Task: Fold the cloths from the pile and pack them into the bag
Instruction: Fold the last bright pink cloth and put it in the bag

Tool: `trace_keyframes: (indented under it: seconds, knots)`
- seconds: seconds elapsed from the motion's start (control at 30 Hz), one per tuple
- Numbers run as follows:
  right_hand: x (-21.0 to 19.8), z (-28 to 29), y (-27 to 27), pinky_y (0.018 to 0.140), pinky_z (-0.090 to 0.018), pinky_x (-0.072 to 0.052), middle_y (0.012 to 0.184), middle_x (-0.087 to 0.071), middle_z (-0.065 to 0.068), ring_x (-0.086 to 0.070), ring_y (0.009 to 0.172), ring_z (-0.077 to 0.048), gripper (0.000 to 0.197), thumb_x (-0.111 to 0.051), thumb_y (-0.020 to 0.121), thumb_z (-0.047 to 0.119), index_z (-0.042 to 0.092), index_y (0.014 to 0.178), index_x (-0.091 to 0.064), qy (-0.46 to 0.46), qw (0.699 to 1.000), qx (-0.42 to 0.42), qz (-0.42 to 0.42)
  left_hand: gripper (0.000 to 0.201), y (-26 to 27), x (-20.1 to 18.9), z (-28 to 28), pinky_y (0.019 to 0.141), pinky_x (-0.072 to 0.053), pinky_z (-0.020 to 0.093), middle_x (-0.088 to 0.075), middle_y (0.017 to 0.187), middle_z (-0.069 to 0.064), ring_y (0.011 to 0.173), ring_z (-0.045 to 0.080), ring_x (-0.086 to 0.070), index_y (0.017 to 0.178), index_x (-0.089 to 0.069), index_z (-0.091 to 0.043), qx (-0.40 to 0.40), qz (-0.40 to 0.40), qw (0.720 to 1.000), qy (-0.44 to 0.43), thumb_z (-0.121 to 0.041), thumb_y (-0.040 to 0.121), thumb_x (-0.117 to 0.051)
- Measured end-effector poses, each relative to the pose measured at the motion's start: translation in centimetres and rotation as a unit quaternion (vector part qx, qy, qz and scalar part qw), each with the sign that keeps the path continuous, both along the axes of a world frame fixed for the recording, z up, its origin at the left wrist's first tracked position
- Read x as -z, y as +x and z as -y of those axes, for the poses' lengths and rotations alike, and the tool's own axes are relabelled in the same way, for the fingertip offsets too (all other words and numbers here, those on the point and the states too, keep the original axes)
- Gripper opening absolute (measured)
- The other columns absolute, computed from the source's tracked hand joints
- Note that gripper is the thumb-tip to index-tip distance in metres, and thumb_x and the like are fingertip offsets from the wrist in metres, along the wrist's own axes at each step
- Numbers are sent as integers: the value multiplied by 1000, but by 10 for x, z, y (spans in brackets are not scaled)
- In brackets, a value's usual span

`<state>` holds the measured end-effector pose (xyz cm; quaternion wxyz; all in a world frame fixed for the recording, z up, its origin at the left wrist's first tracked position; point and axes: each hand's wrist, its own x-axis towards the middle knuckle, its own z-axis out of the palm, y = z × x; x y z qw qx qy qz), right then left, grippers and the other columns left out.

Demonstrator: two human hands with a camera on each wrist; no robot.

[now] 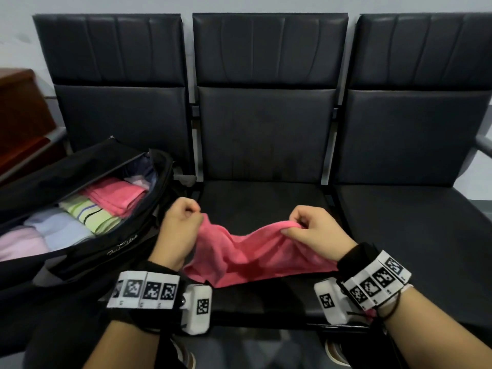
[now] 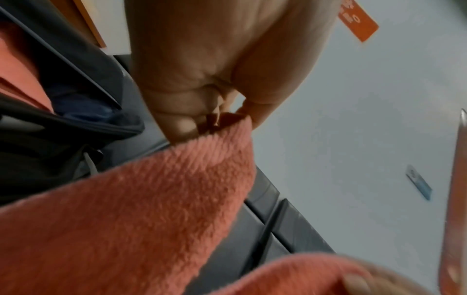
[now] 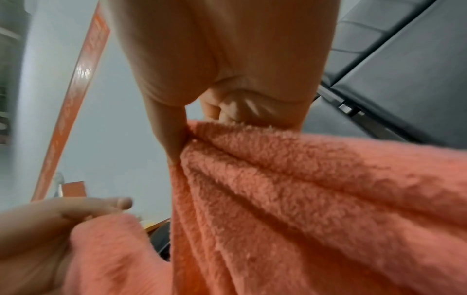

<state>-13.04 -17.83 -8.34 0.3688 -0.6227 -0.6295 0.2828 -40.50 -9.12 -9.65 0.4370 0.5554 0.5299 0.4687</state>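
Note:
A pink terry cloth (image 1: 253, 255) hangs between my two hands above the front of the middle seat (image 1: 266, 201), sagging in the middle. My left hand (image 1: 183, 222) pinches its left corner, fingers curled; the left wrist view shows that pinch on the pink cloth (image 2: 151, 199) by the left hand (image 2: 222, 111). My right hand (image 1: 306, 230) pinches the right top edge; in the right wrist view the right hand (image 3: 202, 123) gathers the pink cloth (image 3: 303, 189) into folds. An open black bag (image 1: 87, 251) lies on the left seat, holding several folded cloths (image 1: 87, 211).
A row of three black padded seats, with the right seat (image 1: 415, 222) bare. A brown wooden cabinet (image 1: 21, 115) stands at the far left. A pale wall lies behind the seat backs. Shoes show on the floor below the seat edge.

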Motion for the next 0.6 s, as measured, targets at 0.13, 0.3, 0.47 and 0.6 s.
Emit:
trace_keyframes:
  seconds: [0.13, 0.3, 0.47, 0.6]
  knots:
    - [-8, 2, -13, 76, -46, -52, 79, -69, -14, -60, 73, -15, 11, -71, 88, 11, 6, 79, -67, -12, 998, -44, -36, 42, 28, -8, 21, 62, -42, 26, -64, 71, -4, 63, 12, -55, 81, -70, -21, 151, -75, 985, 44, 13, 87, -45]
    - [-15, 7, -23, 78, -34, -53, 82, -72, -2, -66, 80, -15, 11, -67, 87, 10, 19, 83, -72, 9, 995, -79, -52, 25, 54, -20, 41, 89, -47, 17, -65, 98, -9, 96, 4, -65, 99, -75, -30, 289, -146, 941, 97, -10, 88, -64]
    - [-16, 8, -21, 67, -34, -49, 73, -64, -3, -55, 65, -9, 15, -73, 82, 12, 21, 77, -62, 47, 995, -67, -54, 11, 66, -20, 47, 92, -51, 34, -63, 86, -6, 94, 13, -66, 86, -75, -24, 272, -161, 941, 123, -20, 79, -81]
    - [-16, 10, -15, 60, -18, -42, 68, -58, 7, -51, 62, -5, 20, -72, 82, 29, 23, 73, -55, 94, 993, -65, 28, 11, 68, -19, 48, 81, -51, 36, -64, 82, -7, 82, 12, -64, 77, -72, -25, 249, -169, 941, 157, -21, 76, -82]
